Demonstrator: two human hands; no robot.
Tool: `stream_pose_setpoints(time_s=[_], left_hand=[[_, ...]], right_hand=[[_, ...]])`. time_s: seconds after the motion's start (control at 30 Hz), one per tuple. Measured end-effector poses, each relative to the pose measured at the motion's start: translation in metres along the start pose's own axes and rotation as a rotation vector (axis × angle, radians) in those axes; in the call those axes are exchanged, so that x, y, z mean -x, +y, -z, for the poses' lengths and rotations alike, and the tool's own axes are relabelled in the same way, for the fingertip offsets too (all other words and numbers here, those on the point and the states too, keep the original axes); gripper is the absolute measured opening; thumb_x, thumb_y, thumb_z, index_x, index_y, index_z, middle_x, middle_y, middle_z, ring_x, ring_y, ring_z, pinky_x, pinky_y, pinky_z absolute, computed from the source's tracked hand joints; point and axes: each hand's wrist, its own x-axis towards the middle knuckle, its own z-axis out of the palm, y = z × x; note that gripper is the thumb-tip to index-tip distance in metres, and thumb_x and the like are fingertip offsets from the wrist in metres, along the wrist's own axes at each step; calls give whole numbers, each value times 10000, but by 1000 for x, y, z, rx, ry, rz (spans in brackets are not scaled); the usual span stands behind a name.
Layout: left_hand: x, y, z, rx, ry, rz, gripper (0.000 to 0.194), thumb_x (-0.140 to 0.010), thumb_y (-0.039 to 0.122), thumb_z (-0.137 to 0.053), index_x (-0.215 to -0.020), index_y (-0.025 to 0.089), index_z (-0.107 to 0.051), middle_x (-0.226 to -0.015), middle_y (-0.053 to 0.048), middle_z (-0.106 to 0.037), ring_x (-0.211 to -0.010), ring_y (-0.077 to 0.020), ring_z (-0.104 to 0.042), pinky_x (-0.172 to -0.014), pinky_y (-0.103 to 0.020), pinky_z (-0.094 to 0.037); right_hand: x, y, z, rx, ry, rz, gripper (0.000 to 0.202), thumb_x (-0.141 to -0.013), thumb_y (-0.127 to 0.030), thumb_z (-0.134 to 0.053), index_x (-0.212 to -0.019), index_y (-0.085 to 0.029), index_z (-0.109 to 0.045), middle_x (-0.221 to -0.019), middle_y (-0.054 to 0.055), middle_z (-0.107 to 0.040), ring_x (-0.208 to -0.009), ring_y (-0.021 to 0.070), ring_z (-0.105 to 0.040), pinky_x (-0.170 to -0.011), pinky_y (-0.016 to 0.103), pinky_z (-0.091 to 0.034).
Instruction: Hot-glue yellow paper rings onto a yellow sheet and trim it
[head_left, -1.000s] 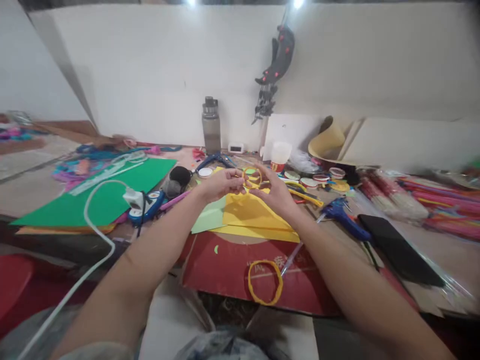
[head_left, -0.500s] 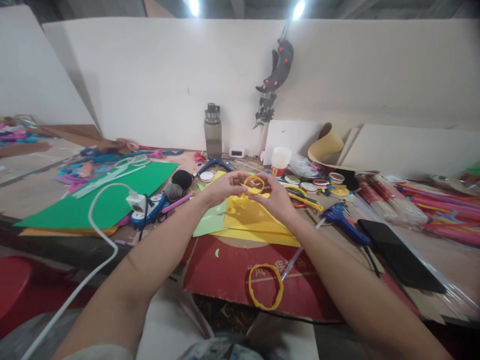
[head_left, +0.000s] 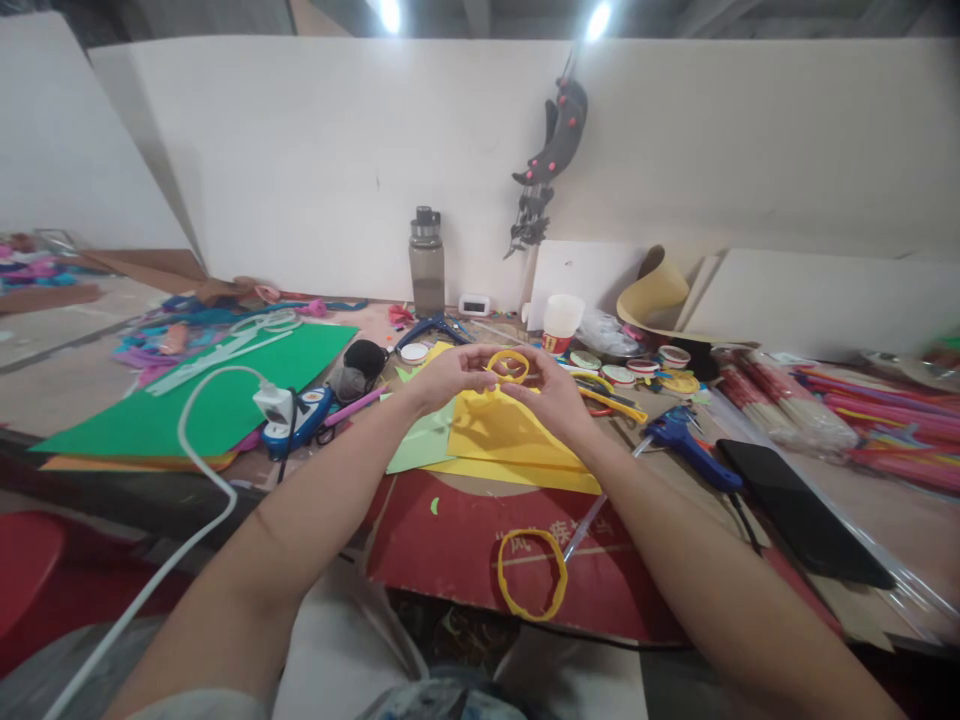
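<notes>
Between my fingertips, a small yellow ring (head_left: 508, 354) is held up above yellow sheets (head_left: 517, 430). My left hand (head_left: 454, 374) is closed on the ring's left side, and my right hand (head_left: 553, 390) grips it from the right. The ring looks like a bent strip; its material is too small to make out. A larger yellow ring (head_left: 532, 617) lies by the near edge of a red printed board (head_left: 450, 545), apart from both hands. A pale green sheet (head_left: 420, 440) sits partly under the yellow ones.
At right are a blue glue gun (head_left: 694, 450), a black phone (head_left: 802, 510) and yellow-handled scissors (head_left: 615, 398). A green sheet (head_left: 187, 400), a power strip (head_left: 304, 425) and a white cable (head_left: 202, 470) are at left. A bottle (head_left: 427, 265) and paper cup (head_left: 561, 322) stand behind.
The small ring has tilted slightly between my fingers, and my right thumb has shifted a little. Both arms stay nearly in place, and the larger ring has not moved.
</notes>
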Motion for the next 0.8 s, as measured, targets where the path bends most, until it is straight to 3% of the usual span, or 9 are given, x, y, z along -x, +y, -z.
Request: stream_pose_setpoints(time_s=[0.23,0.4,0.57,0.73,0.8], left_hand=[[-2,-6,5,-33,19,-43,650,-595,253,-899,-1205,140,-704,-989,-76,-733,-889,-165,-672,-843,-304,-515],[-5,-8,13,-146,38,-23,629,-620,322,-888,-1200,151,-714,-1014,-82,-739,-888,-174,-672,-833,-306,-513],[-4,-6,19,-357,37,-18,594,-656,383,-857,-1192,161,-727,-1136,-104,-733,-877,-181,-662,-777,-292,-506],[-1,5,26,-503,-54,20,596,-656,416,-842,-1184,164,-728,-1129,-95,-741,-909,-188,-659,-814,-299,-501],[0,9,30,-540,-6,42,567,-707,469,-796,-1175,157,-727,-1122,-101,-740,-925,-188,-658,-810,-295,-502]], right_hand=[[1,4,1,62,-18,39,524,-701,-330,-800,-1179,-237,-606,-1133,65,-675,-973,220,-640,-845,396,-540],[1,15,2,168,-4,118,542,-739,-373,-784,-1233,-231,-612,-1261,106,-610,-1056,240,-598,-866,408,-529],[-1,24,2,239,-23,121,431,-784,-379,-761,-1178,-233,-666,-1131,85,-646,-1013,240,-608,-863,410,-517],[-1,26,-1,280,-47,127,400,-775,-383,-775,-1137,-236,-687,-1078,73,-683,-993,238,-613,-858,407,-504],[0,28,-4,289,-54,104,410,-761,-373,-783,-1134,-230,-688,-1088,79,-689,-992,241,-617,-866,413,-499]])
